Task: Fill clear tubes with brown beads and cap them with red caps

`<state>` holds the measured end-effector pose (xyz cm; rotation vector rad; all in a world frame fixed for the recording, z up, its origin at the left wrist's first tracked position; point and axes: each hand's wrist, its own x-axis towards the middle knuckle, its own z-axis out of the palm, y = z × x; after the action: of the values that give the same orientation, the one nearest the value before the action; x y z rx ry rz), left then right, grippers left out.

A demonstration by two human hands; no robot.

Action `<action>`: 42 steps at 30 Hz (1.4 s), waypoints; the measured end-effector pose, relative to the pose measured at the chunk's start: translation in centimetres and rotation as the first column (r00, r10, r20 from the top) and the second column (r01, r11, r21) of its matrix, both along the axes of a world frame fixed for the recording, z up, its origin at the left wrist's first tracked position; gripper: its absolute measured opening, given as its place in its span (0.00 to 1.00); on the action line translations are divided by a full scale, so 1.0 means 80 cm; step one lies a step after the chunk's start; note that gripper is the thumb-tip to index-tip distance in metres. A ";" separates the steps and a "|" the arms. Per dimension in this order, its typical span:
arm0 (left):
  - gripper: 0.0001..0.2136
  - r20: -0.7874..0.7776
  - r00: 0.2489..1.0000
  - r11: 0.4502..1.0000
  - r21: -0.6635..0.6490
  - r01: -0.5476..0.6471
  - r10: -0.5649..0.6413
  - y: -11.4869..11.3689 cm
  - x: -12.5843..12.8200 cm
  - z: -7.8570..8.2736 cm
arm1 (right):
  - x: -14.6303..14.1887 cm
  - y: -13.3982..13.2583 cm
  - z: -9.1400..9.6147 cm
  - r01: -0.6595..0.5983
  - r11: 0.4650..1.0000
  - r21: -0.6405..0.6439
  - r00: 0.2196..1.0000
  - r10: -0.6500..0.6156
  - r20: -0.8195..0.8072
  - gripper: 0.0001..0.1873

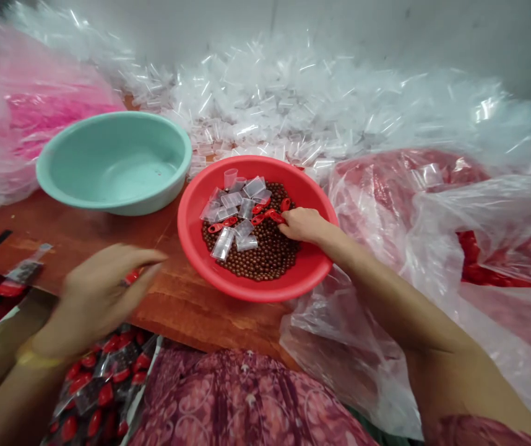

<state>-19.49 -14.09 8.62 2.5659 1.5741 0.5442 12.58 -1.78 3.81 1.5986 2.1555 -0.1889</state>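
A red basin (191, 223) on the wooden table holds small brown beads (270, 251), several clear plastic tubes (235, 201) and a few red caps (259, 218). My right hand (303, 224) reaches into it, fingers pinched on a red cap (275, 215). My left hand (101, 291) hovers over the table's near edge, blurred, its fingers curled around a small item with a red end (132, 277). Below that hand lies a bag of filled tubes with red caps (103, 387).
An empty teal basin (114, 161) stands left of the red one. A heap of clear tubes (293, 105) covers the back of the table. A pink-filled bag (19, 118) lies far left, a clear bag of red parts (470, 235) at right. One filled tube (21, 272) lies at left.
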 end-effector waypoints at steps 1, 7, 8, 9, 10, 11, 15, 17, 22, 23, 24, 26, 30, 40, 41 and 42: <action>0.11 -0.049 0.987 0.988 0.033 0.152 -0.150 0.025 0.030 -0.001 | 0.002 0.000 -0.001 0.016 1.000 0.004 1.000 -0.016 -0.022 0.22; 0.10 -0.439 0.625 0.744 -0.176 0.644 -0.645 0.172 0.160 -0.048 | 0.006 0.000 -0.002 0.053 0.998 0.043 0.994 -0.048 -0.097 0.22; 0.10 -0.454 0.581 0.717 -0.220 0.662 -0.676 0.187 0.168 -0.057 | 0.007 0.000 -0.001 0.062 0.997 0.047 0.993 -0.056 -0.106 0.22; 0.09 -0.457 0.548 0.694 -0.259 0.672 -0.701 0.197 0.172 -0.065 | 0.007 0.001 0.000 0.067 0.996 0.050 0.991 -0.061 -0.117 0.22; 0.09 -0.452 0.532 0.682 -0.290 0.672 -0.716 0.202 0.175 -0.070 | 0.008 0.002 0.000 0.070 0.996 0.052 0.989 -0.063 -0.130 0.22; 0.08 -0.441 0.535 0.682 -0.313 0.661 -0.721 0.203 0.176 -0.074 | 0.009 0.003 0.000 0.068 0.996 0.054 0.988 -0.059 -0.146 0.22; 0.07 -0.389 0.668 0.762 -0.458 0.458 -0.635 0.185 0.179 -0.067 | 0.013 0.007 -0.003 0.059 0.995 0.075 0.977 -0.042 -0.208 0.21; 0.08 -0.370 0.760 0.748 -0.627 0.219 -0.534 0.179 0.182 -0.061 | 0.015 0.008 -0.004 0.065 0.993 0.095 0.971 -0.041 -0.236 0.21; 0.15 -0.306 0.940 0.390 -0.892 -0.228 -0.151 0.197 0.192 -0.062 | 0.017 0.007 -0.005 0.076 0.990 0.116 0.955 -0.039 -0.293 0.21; 0.15 -0.283 0.955 0.380 -0.896 -0.229 -0.092 0.202 0.196 -0.065 | 0.017 0.007 -0.005 0.081 0.989 0.122 0.952 -0.040 -0.302 0.20; 0.15 -0.254 0.966 0.388 -0.896 -0.216 -0.048 0.206 0.201 -0.070 | 0.017 0.007 -0.004 0.086 0.988 0.126 0.949 -0.043 -0.312 0.20; 0.15 -0.192 0.981 0.426 -0.887 -0.178 0.011 0.211 0.215 -0.080 | 0.018 0.007 -0.004 0.099 0.987 0.130 0.943 -0.051 -0.330 0.19; 0.10 0.005 0.985 0.523 -0.848 -0.088 0.174 0.210 0.248 -0.104 | 0.018 0.009 -0.003 0.160 0.974 0.159 0.920 -0.089 -0.381 0.18; 0.14 0.609 0.652 0.492 -0.779 0.388 0.451 0.200 0.237 -0.109 | 0.034 0.025 -0.021 0.548 0.819 0.168 0.361 -0.050 -0.931 0.16; 0.15 0.660 0.615 0.513 -0.741 0.434 0.432 0.199 0.233 -0.107 | 0.034 0.027 -0.023 0.567 0.811 0.146 0.276 -0.020 -0.961 0.15; 0.16 0.706 0.579 0.528 -0.700 0.480 0.409 0.197 0.229 -0.105 | 0.034 0.027 -0.024 0.580 0.806 0.118 0.198 0.001 -0.980 0.15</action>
<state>-1.19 1.65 0.26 1.2015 0.9662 0.5979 15.28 0.42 1.85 2.7292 2.8181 -1.1719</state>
